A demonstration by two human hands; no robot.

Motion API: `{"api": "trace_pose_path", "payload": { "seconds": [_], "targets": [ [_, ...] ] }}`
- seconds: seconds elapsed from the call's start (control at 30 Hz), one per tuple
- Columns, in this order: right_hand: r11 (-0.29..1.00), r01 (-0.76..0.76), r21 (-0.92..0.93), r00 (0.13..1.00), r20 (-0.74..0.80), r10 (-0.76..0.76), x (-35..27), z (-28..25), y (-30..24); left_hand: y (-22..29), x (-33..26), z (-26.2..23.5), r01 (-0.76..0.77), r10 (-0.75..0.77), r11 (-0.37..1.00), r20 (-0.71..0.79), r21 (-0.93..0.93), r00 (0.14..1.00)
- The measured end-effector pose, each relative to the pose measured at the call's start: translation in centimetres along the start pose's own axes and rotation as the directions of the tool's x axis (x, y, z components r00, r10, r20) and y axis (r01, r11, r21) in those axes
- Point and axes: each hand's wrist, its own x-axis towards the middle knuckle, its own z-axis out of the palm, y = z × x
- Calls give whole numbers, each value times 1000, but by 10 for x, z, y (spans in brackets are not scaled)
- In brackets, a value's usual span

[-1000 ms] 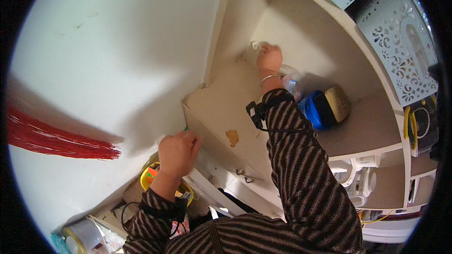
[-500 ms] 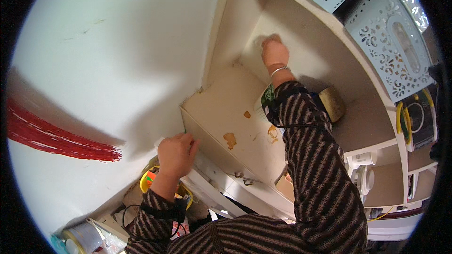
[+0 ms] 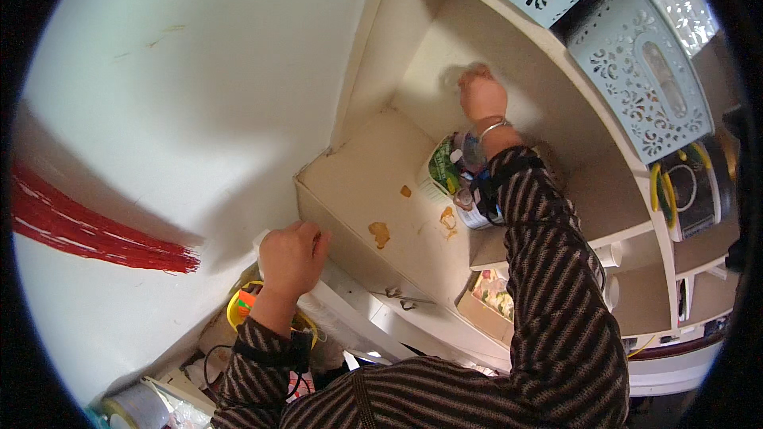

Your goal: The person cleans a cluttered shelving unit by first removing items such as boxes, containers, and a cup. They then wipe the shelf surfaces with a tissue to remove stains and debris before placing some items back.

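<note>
My right hand reaches into the open cabinet compartment, its curled fingers up against the pale back panel. Something they may hold is too blurred to name. Below that wrist stands a green-and-white tub filled with small items, partly covered by my sleeve. My left hand is closed beside the white wall, near the front corner of the cabinet top. A bit of white shows behind its fingers, but what it is stays hidden. Brown stains mark the cabinet top.
Pale blue perforated boxes sit on top of the shelf unit at the right. A red tassel hangs on the left wall. Under my left hand is a yellow-rimmed bin. A floral-patterned item lies beside my right sleeve.
My right hand has shifted slightly right along the back panel, and more of the tub shows. The view has shifted a little. My left hand stays closed in about the same place.
</note>
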Motion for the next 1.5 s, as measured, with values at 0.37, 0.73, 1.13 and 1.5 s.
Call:
{"api": "trace_pose_path", "payload": {
  "seconds": [0.37, 0.73, 1.13, 1.5],
  "targets": [
    [977, -202, -72, 976, 70, 207, 5, -48, 21, -2, 0, 4, 32, -32, 999, 8, -9, 999],
    [664, 55, 745, 907, -315, 278, 78, -32, -72, 3, 2, 2, 61, -61, 998, 46, 13, 997],
    [-33, -627, 778, 715, 592, 372, -40, 34, -201, 6, 4, 4, 50, -50, 999, 26, 15, 998],
    [-222, -652, 725, 549, 653, 521, -28, 48, -206, 9, 6, 2, 78, -79, 996, 25, 39, 997]
  ]
}}
